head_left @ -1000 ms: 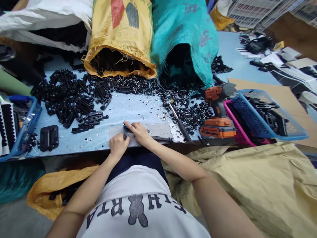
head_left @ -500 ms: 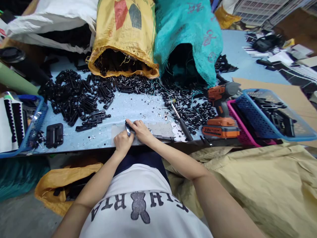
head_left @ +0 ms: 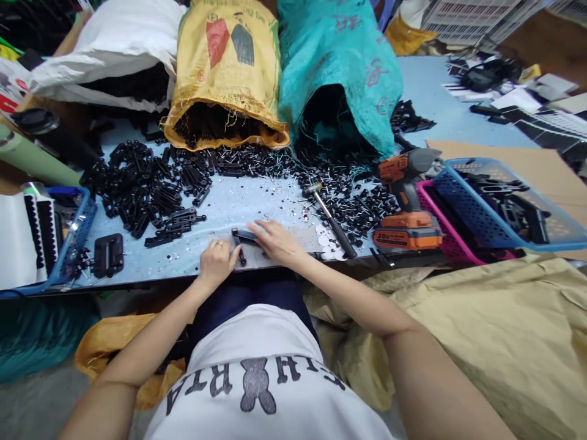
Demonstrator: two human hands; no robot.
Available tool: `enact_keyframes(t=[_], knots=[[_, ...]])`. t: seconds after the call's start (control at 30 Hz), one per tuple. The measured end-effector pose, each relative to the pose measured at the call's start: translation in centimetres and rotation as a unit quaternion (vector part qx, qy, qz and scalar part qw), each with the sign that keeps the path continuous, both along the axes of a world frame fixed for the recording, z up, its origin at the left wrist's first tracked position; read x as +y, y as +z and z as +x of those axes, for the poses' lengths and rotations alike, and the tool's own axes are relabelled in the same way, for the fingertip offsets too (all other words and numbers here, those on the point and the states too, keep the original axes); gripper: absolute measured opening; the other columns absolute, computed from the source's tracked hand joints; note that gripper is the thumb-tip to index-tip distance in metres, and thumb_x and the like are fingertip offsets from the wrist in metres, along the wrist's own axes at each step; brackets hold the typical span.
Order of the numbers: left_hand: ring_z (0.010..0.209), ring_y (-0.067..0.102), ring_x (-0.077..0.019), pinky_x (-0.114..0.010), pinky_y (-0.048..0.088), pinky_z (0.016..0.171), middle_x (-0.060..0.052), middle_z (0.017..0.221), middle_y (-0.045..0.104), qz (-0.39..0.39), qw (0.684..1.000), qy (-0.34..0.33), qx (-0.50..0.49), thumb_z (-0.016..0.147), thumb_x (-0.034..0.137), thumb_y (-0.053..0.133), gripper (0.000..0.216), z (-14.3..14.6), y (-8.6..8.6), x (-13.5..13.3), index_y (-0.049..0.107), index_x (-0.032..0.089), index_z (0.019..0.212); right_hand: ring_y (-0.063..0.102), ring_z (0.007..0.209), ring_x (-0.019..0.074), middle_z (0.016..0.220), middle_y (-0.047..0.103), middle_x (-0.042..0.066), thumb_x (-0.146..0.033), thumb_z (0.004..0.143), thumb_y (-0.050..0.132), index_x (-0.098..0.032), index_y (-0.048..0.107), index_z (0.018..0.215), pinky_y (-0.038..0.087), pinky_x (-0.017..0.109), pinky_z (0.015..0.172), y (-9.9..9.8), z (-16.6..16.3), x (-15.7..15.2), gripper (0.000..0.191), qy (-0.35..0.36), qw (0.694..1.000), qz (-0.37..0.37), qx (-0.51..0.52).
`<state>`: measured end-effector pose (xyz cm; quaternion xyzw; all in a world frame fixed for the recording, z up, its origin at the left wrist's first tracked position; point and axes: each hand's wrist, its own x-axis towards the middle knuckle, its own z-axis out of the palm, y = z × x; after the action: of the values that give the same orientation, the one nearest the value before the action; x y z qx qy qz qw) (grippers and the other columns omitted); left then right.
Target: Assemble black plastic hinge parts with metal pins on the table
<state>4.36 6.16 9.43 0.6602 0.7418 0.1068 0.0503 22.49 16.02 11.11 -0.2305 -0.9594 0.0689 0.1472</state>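
We find both hands at the near edge of the blue tabletop [head_left: 238, 205], working one black plastic part [head_left: 243, 235] that lies flat just inside that edge. The left hand [head_left: 215, 263] closes its grip on the part's near end, fingers curled and a ring showing. The right hand [head_left: 275, 241] lies over the far end, fingers extended and pressing down; we cannot tell whether they wrap it.

Open room is narrow. A bare strip of tabletop runs from the hands toward a pile of black parts [head_left: 147, 186] at the left rear. A hammer [head_left: 330, 221] lies just right of the right hand, its handle angled toward the near edge. An orange cordless drill [head_left: 406, 201] stands further right, near the edge, beside a pink basket [head_left: 443, 235] and a blue basket [head_left: 495, 211]. Another blue basket [head_left: 76, 235] overhangs the left end. A yellow sack [head_left: 224, 73] and a teal sack [head_left: 339, 73] close off the rear, spilling small black pieces.
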Motion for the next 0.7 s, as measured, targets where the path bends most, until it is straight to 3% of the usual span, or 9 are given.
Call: enact_keyframes(t=[0.07, 0.13, 0.23, 0.37, 0.43, 0.53, 0.6, 0.7], knots=[[0.114, 0.052, -0.0261, -0.036, 0.038, 0.094, -0.016, 0.114, 0.061, 0.049, 0.992, -0.12, -0.006, 0.092, 0.041, 0.034, 0.042, -1.4, 0.0, 0.9, 0.061, 0.015, 0.112, 0.046, 0.108, 0.0253, 0.123, 0.049, 0.015, -0.048, 0.089, 0.044, -0.014, 0.042, 0.131, 0.039, 0.038, 0.09, -0.2, 3.2, -0.3, 0.054, -0.07, 0.997, 0.017, 0.019], [0.124, 0.044, -0.0251, -0.037, 0.032, 0.101, -0.014, 0.128, 0.054, 0.057, 0.961, -0.269, -0.013, 0.091, 0.038, 0.038, 0.041, -1.9, -0.1, 2.6, 0.055, 0.018, 0.122, 0.051, 0.096, 0.0267, 0.106, 0.057, 0.016, -0.064, 0.081, 0.047, -0.011, 0.055, 0.115, 0.04, 0.037, 0.08, -0.9, 5.8, -0.8, 0.064, -0.139, 0.989, 0.041, -0.019], [0.115, 0.05, -0.0252, -0.037, 0.037, 0.094, -0.016, 0.126, 0.054, 0.036, 0.919, -0.392, 0.019, 0.09, 0.036, 0.041, 0.044, -1.3, -0.3, 5.5, 0.049, 0.014, 0.128, 0.053, 0.073, 0.022, 0.073, 0.058, 0.012, -0.07, 0.079, 0.043, -0.012, 0.062, 0.078, 0.035, 0.03, 0.065, -2.3, 7.7, -1.1, 0.062, -0.202, 0.972, 0.075, -0.093], [0.082, 0.059, -0.022, -0.032, 0.043, 0.071, -0.014, 0.091, 0.064, 0.062, 0.927, -0.367, 0.051, 0.092, 0.039, 0.036, 0.041, -0.3, -0.5, 7.4, 0.059, 0.009, 0.109, 0.051, 0.058, 0.0151, 0.061, 0.056, 0.009, -0.071, 0.081, 0.037, -0.013, 0.058, 0.062, 0.027, 0.027, 0.057, -2.2, 7.4, 0.0, 0.065, -0.162, 0.977, 0.098, -0.093], [0.069, 0.058, -0.0183, -0.029, 0.041, 0.062, -0.009, 0.074, 0.063, 0.094, 0.936, -0.339, 0.02, 0.094, 0.039, 0.032, 0.041, -0.3, -0.4, 7.1, 0.063, 0.013, 0.087, 0.048, 0.054, 0.0129, 0.058, 0.055, 0.007, -0.071, 0.082, 0.033, -0.013, 0.057, 0.059, 0.024, 0.026, 0.055, -0.9, 7.1, 0.9, 0.067, -0.098, 0.987, 0.097, -0.077], [0.054, 0.052, -0.0139, -0.026, 0.036, 0.052, -0.004, 0.057, 0.055, 0.157, 0.939, -0.3, -0.054, 0.094, 0.04, 0.031, 0.046, -0.6, 0.9, 5.3, 0.057, 0.016, 0.063, 0.044, 0.049, 0.0108, 0.053, 0.05, 0.004, -0.071, 0.083, 0.029, -0.014, 0.053, 0.057, 0.021, 0.026, 0.052, 2.1, 6.8, 1.6, 0.067, 0.026, 0.996, 0.072, -0.039], [0.049, 0.048, -0.0118, -0.025, 0.033, 0.05, -0.002, 0.052, 0.05, 0.194, 0.924, -0.297, -0.139, 0.094, 0.04, 0.031, 0.047, -0.2, 2.6, 3.2, 0.052, 0.017, 0.059, 0.041, 0.047, 0.0101, 0.05, 0.046, 0.002, -0.071, 0.083, 0.029, -0.015, 0.05, 0.055, 0.021, 0.026, 0.051, 4.5, 6.4, 1.5, 0.066, 0.118, 0.993, 0.031, 0.003], [0.049, 0.046, -0.0105, -0.024, 0.034, 0.05, -0.002, 0.052, 0.049, 0.222, 0.858, -0.31, -0.344, 0.096, 0.038, 0.019, 0.051, 1.7, 5.8, -0.5, 0.05, 0.017, 0.063, 0.04, 0.046, 0.0103, 0.049, 0.042, 0.0, -0.067, 0.086, 0.027, -0.017, 0.048, 0.057, 0.024, 0.026, 0.05, 7.4, 4.7, 0.2, 0.062, 0.255, 0.956, -0.097, 0.109]])
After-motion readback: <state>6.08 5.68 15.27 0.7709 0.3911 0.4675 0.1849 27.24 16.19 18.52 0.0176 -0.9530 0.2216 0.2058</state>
